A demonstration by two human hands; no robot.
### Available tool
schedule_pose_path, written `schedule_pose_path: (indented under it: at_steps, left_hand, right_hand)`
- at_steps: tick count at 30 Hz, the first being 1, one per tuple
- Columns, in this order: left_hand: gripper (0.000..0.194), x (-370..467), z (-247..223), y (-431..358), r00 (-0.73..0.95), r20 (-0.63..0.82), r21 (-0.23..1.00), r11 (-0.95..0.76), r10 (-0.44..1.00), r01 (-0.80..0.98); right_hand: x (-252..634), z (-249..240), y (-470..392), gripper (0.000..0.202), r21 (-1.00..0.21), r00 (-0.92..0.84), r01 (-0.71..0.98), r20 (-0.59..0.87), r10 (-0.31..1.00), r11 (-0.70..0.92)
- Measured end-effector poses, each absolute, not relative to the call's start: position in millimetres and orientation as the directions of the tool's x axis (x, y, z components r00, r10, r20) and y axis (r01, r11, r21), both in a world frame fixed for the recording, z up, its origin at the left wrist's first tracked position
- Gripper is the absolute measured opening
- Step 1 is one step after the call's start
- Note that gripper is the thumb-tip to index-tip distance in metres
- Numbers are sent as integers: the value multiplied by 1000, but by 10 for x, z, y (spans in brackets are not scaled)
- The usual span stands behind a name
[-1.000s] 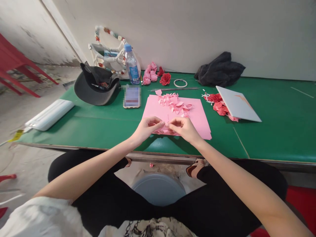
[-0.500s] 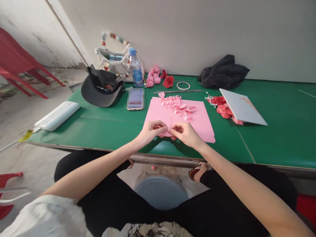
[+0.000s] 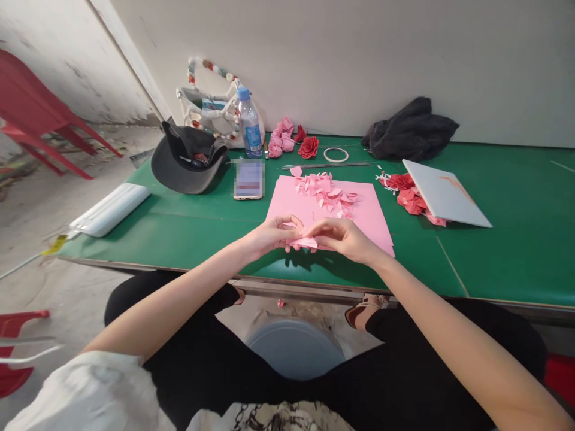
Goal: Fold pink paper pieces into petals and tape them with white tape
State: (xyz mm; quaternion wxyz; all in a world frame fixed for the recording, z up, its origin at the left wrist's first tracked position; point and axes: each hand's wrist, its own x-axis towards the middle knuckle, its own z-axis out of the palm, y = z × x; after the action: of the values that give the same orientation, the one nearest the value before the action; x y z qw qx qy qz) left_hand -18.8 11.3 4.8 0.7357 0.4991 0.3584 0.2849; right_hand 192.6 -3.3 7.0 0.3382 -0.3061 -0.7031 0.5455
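Observation:
Between my two hands is a small folded piece of pink paper (image 3: 305, 242), held just above the front edge of a stack of pink paper sheets (image 3: 368, 221). My left hand (image 3: 279, 232) grips its left side, with fingertips showing underneath. From the right, my right hand (image 3: 339, 236) pinches the same piece with thumb and fingers. Part of the paper is hidden by the fingers. Beyond the hands, cut pink paper pieces (image 3: 321, 190) lie in a loose heap on the stack.
Behind the stack are thin wires (image 3: 327, 165), a tape roll (image 3: 336, 155), paper roses (image 3: 308, 147) and a water bottle (image 3: 250, 126). A phone (image 3: 248, 179) and cap (image 3: 188, 161) lie left. Rightward, a white board (image 3: 447, 194) leans over red paper flowers (image 3: 411, 200) near a black cloth (image 3: 411, 131).
My fingers have shifted on the pink paper, which now shows more of its folded face toward me. My right hand has arched higher over it. The view has moved slightly.

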Motion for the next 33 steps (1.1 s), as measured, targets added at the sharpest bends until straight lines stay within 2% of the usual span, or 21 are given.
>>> schedule_pose_path:
  at_steps: [4,11,16,20,27,33]
  left_hand:
    - [30,-180,88,90,598,-262,942,335,757,-11]
    - [31,-195,83,122,526,-276,936,349,804,-41]
    - [33,-164,134,62,471,-243,966,258,848,33]
    - [32,-130,162,24,440,-208,977,204,874,58]
    - [32,-133,127,37,414,-171,985,151,894,81]
    - [35,-143,130,49,373,-185,982,157,909,104]
  right_hand:
    - [1915,65,-32,12,-974,-616,39,151,773,222]
    - [1927,30,38,9,-959,-495,29,232,837,283]
    - [1923,-16,29,12,-986,-526,97,68,848,139]
    - [1917,-48,-3,16,-992,-478,122,-19,878,44]
    - [1911,-47,8,14,-988,-478,144,-21,878,55]
    - [1888,-74,13,14,-980,-432,157,44,901,123]
